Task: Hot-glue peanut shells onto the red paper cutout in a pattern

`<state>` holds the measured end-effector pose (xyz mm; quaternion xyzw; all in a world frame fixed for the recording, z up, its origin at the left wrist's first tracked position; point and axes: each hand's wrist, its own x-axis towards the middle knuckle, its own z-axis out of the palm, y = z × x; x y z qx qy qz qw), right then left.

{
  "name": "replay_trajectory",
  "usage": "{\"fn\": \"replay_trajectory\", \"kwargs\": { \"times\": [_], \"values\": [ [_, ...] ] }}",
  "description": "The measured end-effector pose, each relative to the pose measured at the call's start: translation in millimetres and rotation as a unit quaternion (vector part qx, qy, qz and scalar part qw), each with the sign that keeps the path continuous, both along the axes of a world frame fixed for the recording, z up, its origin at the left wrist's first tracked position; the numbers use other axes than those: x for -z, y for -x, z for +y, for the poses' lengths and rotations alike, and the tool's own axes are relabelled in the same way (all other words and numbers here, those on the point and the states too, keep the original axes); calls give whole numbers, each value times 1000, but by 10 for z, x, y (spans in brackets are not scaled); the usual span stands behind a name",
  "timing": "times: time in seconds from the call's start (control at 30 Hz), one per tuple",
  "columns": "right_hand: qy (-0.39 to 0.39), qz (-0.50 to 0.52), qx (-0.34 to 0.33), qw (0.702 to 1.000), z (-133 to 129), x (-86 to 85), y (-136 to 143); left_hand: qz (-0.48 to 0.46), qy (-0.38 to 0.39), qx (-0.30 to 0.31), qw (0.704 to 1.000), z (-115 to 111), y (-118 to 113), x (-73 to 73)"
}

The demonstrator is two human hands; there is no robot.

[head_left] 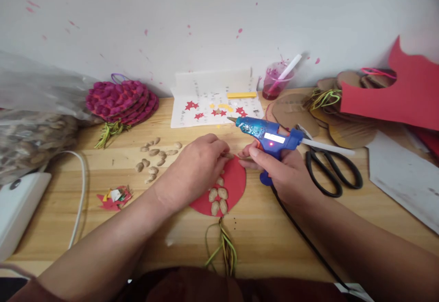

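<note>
A red paper disc (237,181) lies on the table in front of me, with several peanuts (222,193) standing on it in rows. My left hand (202,165) reaches over the disc's left side, its fingertips pinched on a peanut at the top edge. In my right hand (288,169) is a blue hot glue gun (269,137), its nozzle pointing left and a red light lit. Some right-hand fingers stretch toward the disc's upper right edge; I cannot tell whether they touch it. Green and brown strings (226,247) hang from the disc's near edge.
Loose peanuts (152,170) lie left of the disc, near a bag of peanuts (37,140). Black-handled scissors (329,169) rest at right. Behind are a purple pinecone-like ornament (121,98), a paper with stars (181,114) and a cup of paint (274,82).
</note>
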<state>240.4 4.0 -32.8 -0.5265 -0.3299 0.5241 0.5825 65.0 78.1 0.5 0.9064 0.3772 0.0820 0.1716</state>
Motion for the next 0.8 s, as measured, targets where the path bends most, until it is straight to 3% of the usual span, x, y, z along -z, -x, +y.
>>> {"fn": "replay_trajectory", "kwargs": {
  "times": [0.23, 0.37, 0.8],
  "values": [
    [6, 1, 2, 1000, -2, -14, 1, -24, -59, -42, 997, 123, 123, -113],
    [5, -4, -2, 1000, -2, -3, -10, -37, -86, -62, 994, 144, 152, -103],
    [8, 7, 9, 1000, -4, 4, -2, -15, -81, -135, 987, 183, 176, -178]
  ]
}}
